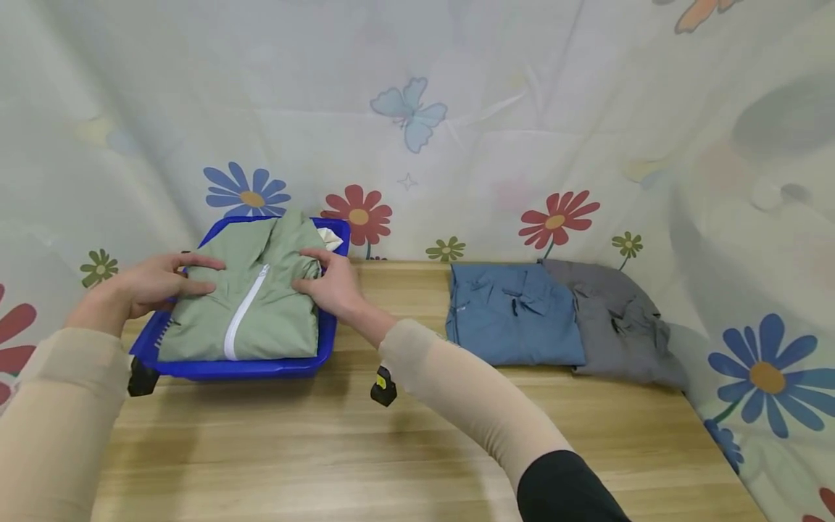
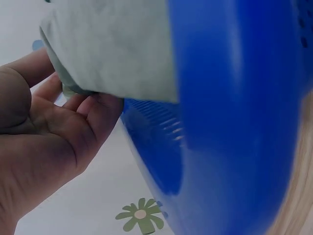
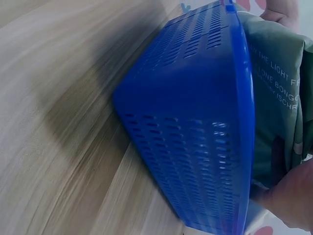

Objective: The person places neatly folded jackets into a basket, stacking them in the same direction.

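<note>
A folded light-green jacket (image 1: 277,319) with a white zipper (image 1: 246,312) lies in the top of a blue plastic basket (image 1: 241,370). My left hand (image 1: 146,286) holds the jacket's left edge. In the left wrist view, curled fingers (image 2: 105,110) are under the green cloth (image 2: 117,54), beside the basket rim (image 2: 234,98). On the opposite edge, my right hand (image 1: 335,285) grips the jacket, partly hidden by cloth. White lettering shows on the jacket's side (image 3: 274,73) in the right wrist view, above the perforated basket wall (image 3: 181,137).
A folded blue garment (image 1: 515,319) lies on the wooden table (image 1: 391,457) to the right, against a folded grey garment (image 1: 626,333). White cloth (image 1: 330,238) shows at the basket's back right corner. A flowered curtain (image 1: 489,145) hangs behind the table.
</note>
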Demonstrator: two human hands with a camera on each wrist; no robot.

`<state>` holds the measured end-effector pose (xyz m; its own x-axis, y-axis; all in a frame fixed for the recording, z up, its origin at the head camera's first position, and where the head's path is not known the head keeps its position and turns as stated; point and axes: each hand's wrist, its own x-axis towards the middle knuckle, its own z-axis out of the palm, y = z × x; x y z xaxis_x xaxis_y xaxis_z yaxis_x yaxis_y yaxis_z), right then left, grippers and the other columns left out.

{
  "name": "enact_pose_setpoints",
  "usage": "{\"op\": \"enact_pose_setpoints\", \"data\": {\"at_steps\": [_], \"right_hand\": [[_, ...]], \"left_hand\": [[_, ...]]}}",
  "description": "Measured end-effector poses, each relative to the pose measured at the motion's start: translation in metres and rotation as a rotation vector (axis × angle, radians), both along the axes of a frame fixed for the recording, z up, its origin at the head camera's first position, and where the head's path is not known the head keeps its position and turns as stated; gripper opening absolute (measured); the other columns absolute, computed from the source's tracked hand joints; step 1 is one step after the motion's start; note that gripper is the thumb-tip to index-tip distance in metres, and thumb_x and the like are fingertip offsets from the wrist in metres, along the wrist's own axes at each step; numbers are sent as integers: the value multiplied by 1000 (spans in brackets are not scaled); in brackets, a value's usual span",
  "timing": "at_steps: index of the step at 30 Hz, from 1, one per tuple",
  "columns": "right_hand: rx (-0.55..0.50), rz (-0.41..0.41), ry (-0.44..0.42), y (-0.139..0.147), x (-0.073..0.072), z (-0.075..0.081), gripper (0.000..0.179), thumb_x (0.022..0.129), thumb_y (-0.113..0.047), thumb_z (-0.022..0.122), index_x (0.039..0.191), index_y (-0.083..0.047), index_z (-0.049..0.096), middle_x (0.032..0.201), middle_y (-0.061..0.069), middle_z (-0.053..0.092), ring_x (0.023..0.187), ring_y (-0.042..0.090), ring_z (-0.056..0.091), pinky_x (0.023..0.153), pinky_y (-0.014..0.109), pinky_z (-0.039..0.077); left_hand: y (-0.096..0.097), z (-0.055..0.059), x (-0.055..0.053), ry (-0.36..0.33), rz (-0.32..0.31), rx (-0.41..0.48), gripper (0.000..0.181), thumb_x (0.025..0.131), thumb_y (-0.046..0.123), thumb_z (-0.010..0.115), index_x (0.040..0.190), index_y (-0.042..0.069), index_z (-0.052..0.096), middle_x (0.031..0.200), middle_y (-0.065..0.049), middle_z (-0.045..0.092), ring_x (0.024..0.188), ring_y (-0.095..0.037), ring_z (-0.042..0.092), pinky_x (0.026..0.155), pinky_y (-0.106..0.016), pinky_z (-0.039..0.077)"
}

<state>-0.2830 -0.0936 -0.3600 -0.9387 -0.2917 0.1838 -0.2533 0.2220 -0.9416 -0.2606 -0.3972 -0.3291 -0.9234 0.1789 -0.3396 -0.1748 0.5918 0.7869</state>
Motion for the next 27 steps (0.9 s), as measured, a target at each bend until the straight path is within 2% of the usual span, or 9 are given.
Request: {"op": "enact_pose_setpoints", "data": {"at_steps": [6, 12, 15, 20, 23, 27], "right_hand": [[61, -38, 40, 4, 0, 1, 52, 81, -4, 85, 131, -12, 71, 121, 4, 70, 104, 7, 59, 84, 19, 47], [91, -47, 47, 11, 0, 2, 52, 81, -4, 85, 131, -12, 71, 122, 5, 71, 106, 8, 60, 84, 19, 48], [105, -51, 63, 15, 0, 0, 52, 81, -5, 85, 131, -11, 72, 119, 5, 72, 105, 8, 61, 83, 19, 48], [98, -42, 70, 24, -3, -2, 52, 81, -2, 84, 130, -9, 71, 122, 5, 71, 107, 7, 60, 86, 18, 47], [80, -23, 63, 30, -5, -3, 51, 82, 1, 82, 131, -6, 70, 125, 8, 70, 109, 9, 59, 88, 18, 46], [90, -22, 69, 41, -7, -2, 51, 81, 1, 82, 131, -4, 70, 126, 10, 70, 112, 11, 59, 92, 18, 45]], "left_hand": [[4, -3, -3, -6, -7, 23, 68, 103, 24, 66, 157, 2, 31, 123, -23, 43, 98, -27, 61, 82, -46, 56], [13, -7, -7, -19, -7, 44, 66, 103, 17, 65, 157, 1, 32, 88, -11, 47, 91, -25, 63, 80, -43, 57], [17, -9, -9, -15, -8, 44, 65, 103, 15, 65, 157, 0, 33, 79, -5, 45, 86, -23, 63, 78, -41, 57], [24, -12, -12, 14, -21, 11, 62, 103, 17, 65, 156, 1, 37, 81, -6, 42, 82, -23, 58, 75, -39, 56], [29, -13, -14, 25, -33, -10, 62, 103, 19, 65, 155, 2, 38, 88, -8, 42, 85, -23, 57, 75, -38, 56], [41, -12, -15, 22, -48, 5, 62, 103, 20, 65, 156, 3, 37, 103, -15, 40, 93, -26, 56, 78, -37, 56]]}}
